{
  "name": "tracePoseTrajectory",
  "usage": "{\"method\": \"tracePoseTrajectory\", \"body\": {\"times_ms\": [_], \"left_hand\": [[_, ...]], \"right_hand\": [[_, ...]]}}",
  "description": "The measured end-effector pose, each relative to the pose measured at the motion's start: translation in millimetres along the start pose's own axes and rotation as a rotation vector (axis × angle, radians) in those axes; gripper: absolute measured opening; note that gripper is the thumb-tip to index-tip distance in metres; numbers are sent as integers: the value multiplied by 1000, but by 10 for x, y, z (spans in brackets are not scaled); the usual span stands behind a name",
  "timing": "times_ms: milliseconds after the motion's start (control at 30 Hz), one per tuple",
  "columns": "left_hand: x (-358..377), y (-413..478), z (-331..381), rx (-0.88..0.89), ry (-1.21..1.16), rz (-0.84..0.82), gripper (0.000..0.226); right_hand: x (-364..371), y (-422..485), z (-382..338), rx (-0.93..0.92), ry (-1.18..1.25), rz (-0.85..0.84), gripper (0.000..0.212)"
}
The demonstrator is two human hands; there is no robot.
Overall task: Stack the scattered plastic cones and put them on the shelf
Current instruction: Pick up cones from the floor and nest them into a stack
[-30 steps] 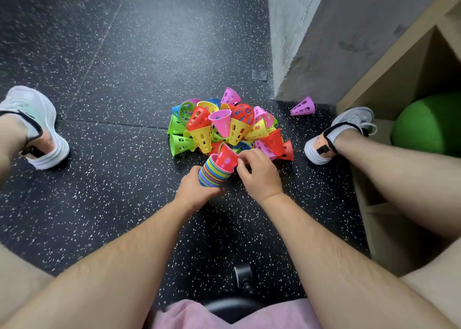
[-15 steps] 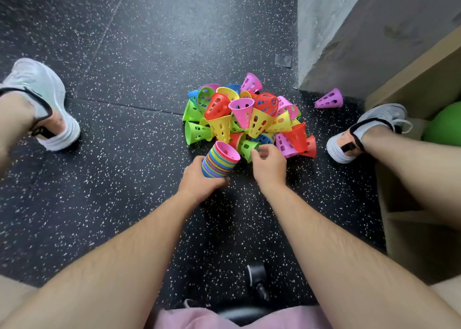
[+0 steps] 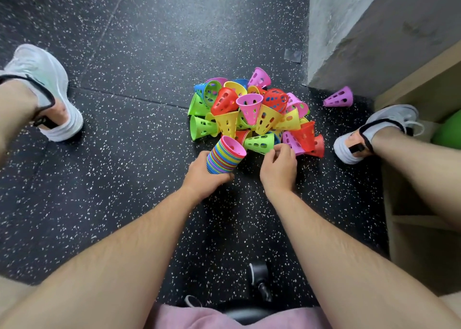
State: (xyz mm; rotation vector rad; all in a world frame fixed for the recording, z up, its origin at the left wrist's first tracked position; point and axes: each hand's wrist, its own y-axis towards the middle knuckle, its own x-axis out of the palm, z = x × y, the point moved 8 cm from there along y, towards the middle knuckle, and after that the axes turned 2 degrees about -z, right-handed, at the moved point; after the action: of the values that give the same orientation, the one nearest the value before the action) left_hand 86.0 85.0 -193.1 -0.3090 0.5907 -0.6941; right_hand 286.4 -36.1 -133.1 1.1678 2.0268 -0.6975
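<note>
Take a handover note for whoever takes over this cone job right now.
Left grip: holds the nested cone stack, pink on top.
Right grip: pinches a green cone at the pile's near edge.
Loose pile on the floor; one purple cone lies apart by the wall.
Done: part stacked. Left: nest the rest, then carry the stack to the shelf.

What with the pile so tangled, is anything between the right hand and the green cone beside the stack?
Nothing visible. The right hand grips the green cone by its rim, at the near edge of the pile beside the stack.
</note>
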Motion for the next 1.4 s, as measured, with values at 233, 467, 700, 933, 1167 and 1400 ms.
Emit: {"method": "tracePoseTrajectory", "body": {"times_ms": [233,467,700,933,1167,1400], "left_hand": [[-14,-4,-9,-17,-16,-9,64],[-61,-59,-12,-21,-33,63,63],[-356,-11,-29,-49,-74,165,67],[-474,87,0,-25,-48,157,67],[-464,152,-54,-5,-30,132,64],[-461,189,-93,-18,-30,129,63]], "right_hand": [[-272,-26,-242,-364,26,153,15],[82,-220,-670,-659,-61,-97,16],[328,-83,-872,-506,112,-347,18],[424,173,-1198,-577,-149,-220,33],[624,321,-1372,-569,-572,-248,30],[499,242,-1304,-568,-345,-229,20]]}}
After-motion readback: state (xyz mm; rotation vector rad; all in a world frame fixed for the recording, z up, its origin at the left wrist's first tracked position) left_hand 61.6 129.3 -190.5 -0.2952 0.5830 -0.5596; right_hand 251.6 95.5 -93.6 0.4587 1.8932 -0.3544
